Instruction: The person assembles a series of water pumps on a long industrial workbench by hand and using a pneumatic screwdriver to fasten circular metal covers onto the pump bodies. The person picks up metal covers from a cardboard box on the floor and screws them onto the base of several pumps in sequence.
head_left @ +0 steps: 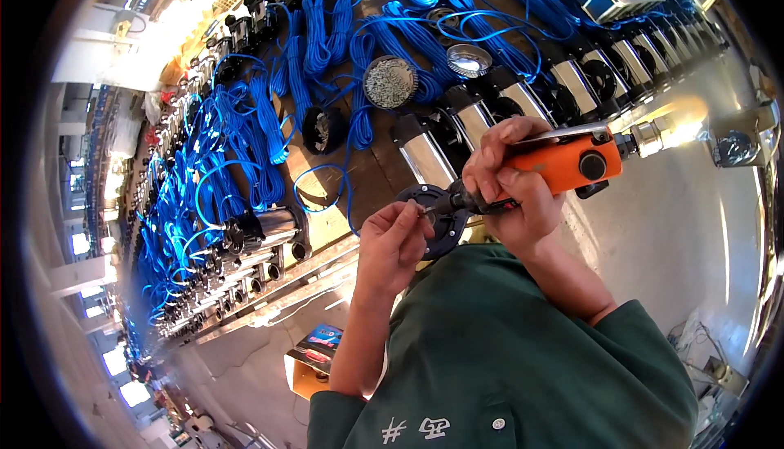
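My right hand (pixel 523 196) is wrapped around an orange power screwdriver (pixel 563 165), which lies nearly level with its black nose pointing left. Beside the nose tip, the thumb and fingers of my left hand (pixel 390 245) are pinched together. Whatever small thing they hold is too small to make out. Just below the tip sits a round black flange (pixel 445 236) with screws around its rim, partly covered by both hands. It appears to be the end of a metal cylinder (pixel 425 155) lying on the bench.
Bundles of blue cable (pixel 318 40) cover the bench. A round dish of small screws (pixel 390 81), a black cup (pixel 324 130) and a shiny round tin (pixel 469 60) stand among them. Rows of metal cylinders (pixel 572 81) line the bench edges. An open carton (pixel 310 375) stands below at left.
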Tool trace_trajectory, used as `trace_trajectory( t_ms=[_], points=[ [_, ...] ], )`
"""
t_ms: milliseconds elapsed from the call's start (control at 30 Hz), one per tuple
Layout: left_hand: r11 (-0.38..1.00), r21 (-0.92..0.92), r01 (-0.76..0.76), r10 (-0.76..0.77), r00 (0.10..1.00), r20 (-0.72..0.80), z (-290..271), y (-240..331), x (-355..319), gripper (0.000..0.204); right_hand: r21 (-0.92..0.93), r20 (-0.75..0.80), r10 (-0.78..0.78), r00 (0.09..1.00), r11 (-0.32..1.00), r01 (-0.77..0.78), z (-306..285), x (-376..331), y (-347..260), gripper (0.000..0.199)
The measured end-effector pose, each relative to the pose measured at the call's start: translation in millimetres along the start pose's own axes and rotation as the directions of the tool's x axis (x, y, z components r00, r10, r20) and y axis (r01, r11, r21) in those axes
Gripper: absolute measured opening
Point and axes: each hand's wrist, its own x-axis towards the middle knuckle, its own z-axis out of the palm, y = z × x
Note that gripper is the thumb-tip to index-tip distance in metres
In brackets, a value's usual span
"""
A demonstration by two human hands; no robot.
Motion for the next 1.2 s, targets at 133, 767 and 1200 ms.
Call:
trace_trajectory(
  t_ms=[133,767,1200],
  points=[
    [0.993,0.093,0.068,-0.067,0.998,-0.014,9.4,2.8,6.2,0.018,-0.007,-0.066,-0.018,0.998,1.0,0.018,-15.6,-2.4,-4.2,0.035],
    [0.379,0.925,-0.021,-0.229,0.966,0.116,34.3,25.2,48.5,0.026,-0.199,-0.108,-0.056,0.993,0.979,0.033,-56.8,-10.2,-5.1,0.03],
    [0.433,0.893,-0.119,0.317,0.948,-0.027,5.7,14.3,17.7,0.024,-0.469,-0.045,0.103,0.994,0.876,-0.112,-68.3,-17.9,21.7,0.024]
  ],
)
